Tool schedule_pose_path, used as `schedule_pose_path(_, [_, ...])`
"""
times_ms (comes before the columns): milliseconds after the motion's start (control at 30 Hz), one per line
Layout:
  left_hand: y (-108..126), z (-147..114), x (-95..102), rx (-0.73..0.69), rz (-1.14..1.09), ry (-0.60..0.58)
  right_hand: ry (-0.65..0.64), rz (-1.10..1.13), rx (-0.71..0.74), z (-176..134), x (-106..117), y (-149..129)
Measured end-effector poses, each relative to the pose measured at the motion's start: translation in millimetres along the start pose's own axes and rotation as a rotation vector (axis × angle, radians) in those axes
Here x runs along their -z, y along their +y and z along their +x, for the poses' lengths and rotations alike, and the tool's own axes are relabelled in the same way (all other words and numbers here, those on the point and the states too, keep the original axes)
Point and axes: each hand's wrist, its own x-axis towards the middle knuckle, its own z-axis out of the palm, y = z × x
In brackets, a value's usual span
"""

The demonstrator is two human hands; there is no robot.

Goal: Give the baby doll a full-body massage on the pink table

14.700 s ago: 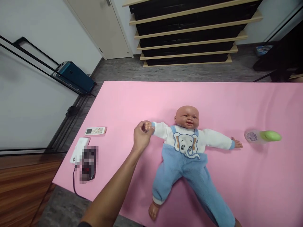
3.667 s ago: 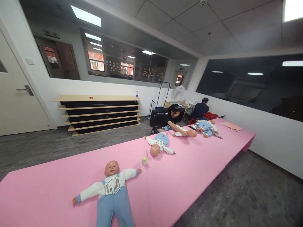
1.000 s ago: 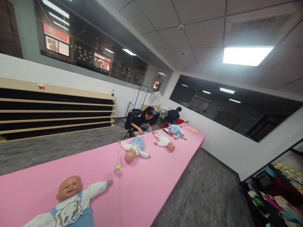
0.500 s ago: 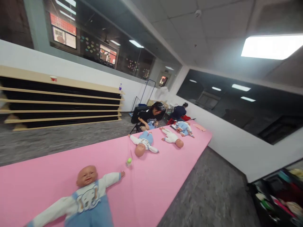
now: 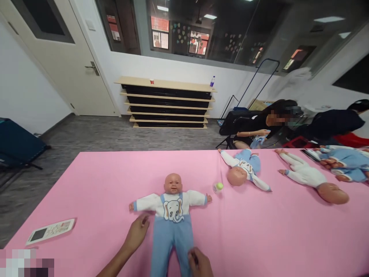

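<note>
A baby doll [image 5: 174,227] in a white top with an elephant print and blue trousers lies face up on the pink table, arms spread. To the left of its waist is my left hand [image 5: 137,232], fingers loosely bent over the table and nothing visible in them. My right hand [image 5: 201,263] is at the doll's trouser leg, at the bottom edge of the view. Its fingers are curled with a gap between them, and I see nothing held. Whether it touches the cloth I cannot tell. The doll's feet are out of view.
A white remote control [image 5: 50,232] lies on the pink table [image 5: 95,184] at left. A small green-topped container [image 5: 218,187] stands right of the doll. Further right lie another dressed doll [image 5: 245,169], a white-clothed doll [image 5: 311,177] and blue clothing [image 5: 346,161]. A seated person [image 5: 259,127] handles light-blue cloth.
My view has swung left and levelled out, bringing the door and remote control into sight. Both my hands now show beside the near doll; neither was visible before.
</note>
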Motion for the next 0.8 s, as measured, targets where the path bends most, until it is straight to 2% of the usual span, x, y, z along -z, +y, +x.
schedule_pose_path(67, [8.1, 27.8, -25.5, -0.055, -0.041, 0.018, 0.077, 0.034, 0.114, 44.5, -3.1, -5.2])
schedule_pose_path(133, [21.8, 57.7, -44.8, -0.089, -0.07, 0.089, 0.144, 0.047, 0.202, 92.5, -6.5, -18.3])
schedule_pose_path(267, [63.0, 121.3, -67.1, -0.229, -0.126, 0.186, 0.284, 0.035, 0.349, 188.1, -13.6, -48.9])
schedule_pose_path(333, [80.3, 150.8, -73.1, -0.267, -0.204, 0.15, 0.303, 0.054, 0.397, 229.9, -16.0, -59.9])
schedule_pose_path(400, [89.2, 174.6, -76.3, -0.234, -0.308, 0.03, 0.244, 0.11, 0.373, 263.8, -16.9, -66.3])
schedule_pose_path(433, [90.3, 183.7, -76.7, -0.209, -0.346, -0.027, 0.175, 0.158, 0.339, 277.1, -16.8, -67.8])
schedule_pose_path(567, [81.1, 200.2, -71.4, -0.145, -0.431, -0.189, -0.041, 0.256, 0.302, 305.0, -15.2, -64.8])
schedule_pose_path(700, [69.1, 199.2, -65.8, -0.087, -0.631, -0.291, -0.152, 0.317, 0.352, 307.4, -11.4, -55.8])
schedule_pose_path(800, [61.9, 198.7, -64.0, -0.107, -0.691, -0.346, -0.253, 0.363, 0.371, 307.2, -6.8, -50.7])
